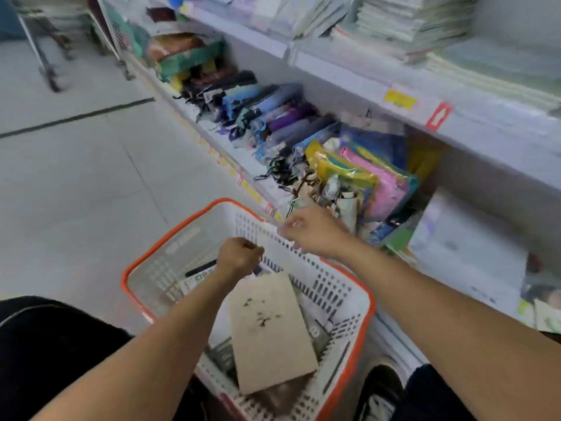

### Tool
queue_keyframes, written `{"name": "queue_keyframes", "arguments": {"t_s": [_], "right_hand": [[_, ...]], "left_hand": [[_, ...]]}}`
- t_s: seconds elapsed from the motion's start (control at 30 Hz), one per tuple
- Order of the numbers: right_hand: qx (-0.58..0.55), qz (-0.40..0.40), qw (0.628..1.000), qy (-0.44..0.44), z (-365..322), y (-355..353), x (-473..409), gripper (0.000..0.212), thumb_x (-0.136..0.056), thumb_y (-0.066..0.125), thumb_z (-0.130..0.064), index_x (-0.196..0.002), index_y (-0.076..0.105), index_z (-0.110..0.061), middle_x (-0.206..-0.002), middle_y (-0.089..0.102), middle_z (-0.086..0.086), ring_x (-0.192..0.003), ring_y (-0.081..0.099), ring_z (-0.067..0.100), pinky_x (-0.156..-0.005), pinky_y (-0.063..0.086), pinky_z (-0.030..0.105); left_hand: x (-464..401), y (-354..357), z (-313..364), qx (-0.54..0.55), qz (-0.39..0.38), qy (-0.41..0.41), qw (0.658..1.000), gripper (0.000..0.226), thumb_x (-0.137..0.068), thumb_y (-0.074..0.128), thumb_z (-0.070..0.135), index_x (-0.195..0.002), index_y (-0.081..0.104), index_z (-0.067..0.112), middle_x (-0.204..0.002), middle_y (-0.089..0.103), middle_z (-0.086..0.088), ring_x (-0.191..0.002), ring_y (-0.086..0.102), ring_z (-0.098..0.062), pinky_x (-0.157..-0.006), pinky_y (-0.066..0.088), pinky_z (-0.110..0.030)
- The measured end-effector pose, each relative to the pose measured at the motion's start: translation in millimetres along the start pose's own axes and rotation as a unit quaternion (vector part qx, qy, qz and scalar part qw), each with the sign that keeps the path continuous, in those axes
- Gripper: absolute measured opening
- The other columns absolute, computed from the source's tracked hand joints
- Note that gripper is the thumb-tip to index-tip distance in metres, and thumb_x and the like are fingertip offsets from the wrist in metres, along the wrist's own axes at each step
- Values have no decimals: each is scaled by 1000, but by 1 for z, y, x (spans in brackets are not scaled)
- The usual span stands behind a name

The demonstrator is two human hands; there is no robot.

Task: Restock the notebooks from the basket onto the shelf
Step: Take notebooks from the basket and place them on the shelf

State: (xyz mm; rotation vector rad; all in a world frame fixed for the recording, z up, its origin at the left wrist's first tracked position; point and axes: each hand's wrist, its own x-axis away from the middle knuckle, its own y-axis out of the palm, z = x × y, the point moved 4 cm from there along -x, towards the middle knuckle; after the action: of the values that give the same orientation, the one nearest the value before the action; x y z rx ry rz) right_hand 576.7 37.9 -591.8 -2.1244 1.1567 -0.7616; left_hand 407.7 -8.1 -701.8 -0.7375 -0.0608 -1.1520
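Shelving filled the frame from twelve o'clock round to four o'clock, its upper tier stacked with pale notebooks and its lower tier crowded with folded umbrellas and bright plastic pouches. The stock was laid close along the front edge, probably so that shoppers could reach it. At three o'clock a large pale pad lay flat on the lower tier, and that corner looked like the likeliest spot for more notebooks.

At six o'clock the white basket with its orange rim sat on the floor, tight against the shelf's foot and between the person's knees, which kept each lift short. Inside it a tan notebook lay tilted on top of darker items, its far end raised toward the person's hands.

The right hand, just above centre, hovered over the basket's far wall with its fingers loosely curled. Whether it pinched anything could not be told through the blur. The left hand, at centre, was closed into a fist just beyond the tan notebook's upper edge. It seemed to grip something small or a cover's edge, but what it held could not be made out.
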Motion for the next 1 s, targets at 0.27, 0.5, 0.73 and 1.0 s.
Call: {"name": "queue_keyframes", "arguments": {"t_s": [0.27, 0.5, 0.73, 1.0], "right_hand": [[-142, -124, 919, 347, 150, 187, 60, 60, -85, 75, -26, -135, 52, -3, -127, 62, 11, -111, 61, 27, -93, 53, 38], [-77, -70, 919, 380, 166, 222, 67, 53, -86, 70, -23, -132, 54, -2, -124, 62, 15, -108, 61, 29, -87, 56, 36], [-57, -51, 951, 300, 168, 193, 50, 37, -93, 53, -9, -129, 59, -10, -117, 67, 10, -91, 60, 25, -61, 49, 25], [-232, -113, 909, 328, 163, 181, 56, 37, -101, 45, -7, -135, 52, -19, -106, 62, 4, -90, 59, 22, -58, 58, 35]], "left_hand": [[31, 33, -154, -73, -83, -195, 975, 12, -93, 52, 14, -98, 59, 6, -103, 61, -17, -89, 56, -25, -76, 48, -33], [38, 45, -165, -21, -102, -225, 969, 33, -90, 64, 20, -115, 59, -2, -121, 62, -14, -109, 60, -30, -86, 50, -34], [43, 40, -169, 133, -94, -290, 943, 38, -93, 62, 10, -128, 53, -3, -130, 58, -17, -120, 57, -32, -91, 49, -35], [50, 37, -162, 239, -95, -296, 920, 16, -97, 41, -4, -98, 56, 1, -100, 65, -13, -78, 63, -24, -60, 53, -39]]}}
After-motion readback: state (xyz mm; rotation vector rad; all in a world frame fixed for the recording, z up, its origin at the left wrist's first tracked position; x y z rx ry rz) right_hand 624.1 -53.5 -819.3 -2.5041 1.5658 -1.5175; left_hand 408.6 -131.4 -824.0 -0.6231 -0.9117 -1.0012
